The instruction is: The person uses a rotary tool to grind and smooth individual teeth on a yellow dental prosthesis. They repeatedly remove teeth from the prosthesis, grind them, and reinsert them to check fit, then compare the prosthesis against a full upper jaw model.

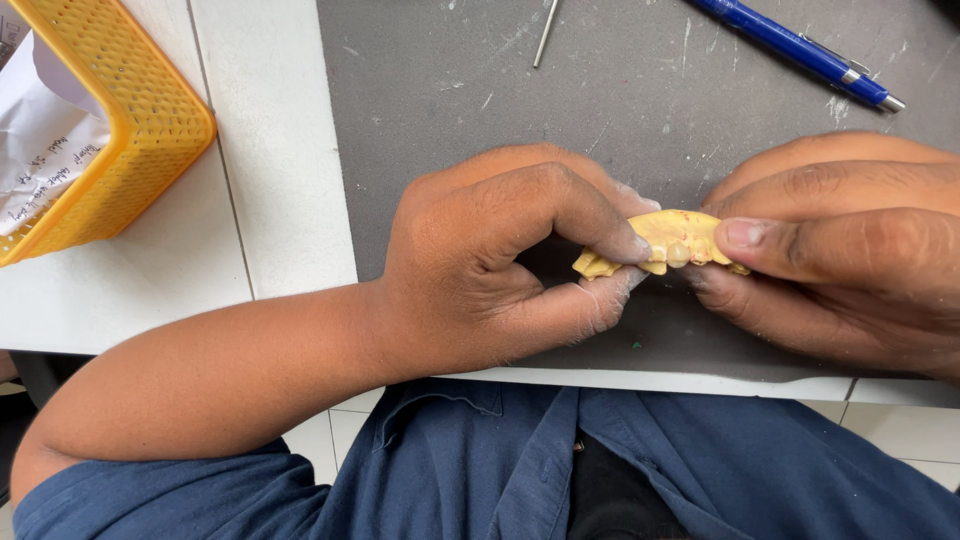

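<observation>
yellow dental cast over grey mat, white tabletop.

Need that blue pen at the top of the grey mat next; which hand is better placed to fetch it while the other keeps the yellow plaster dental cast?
Probably the right hand: the blue pen lies just above it. The left hand also grips the yellow plaster dental cast.

There is only one view. The camera sits on the person's head and looks steeply down, very near, at the grey mat on the white table and the person's own lap.
</observation>
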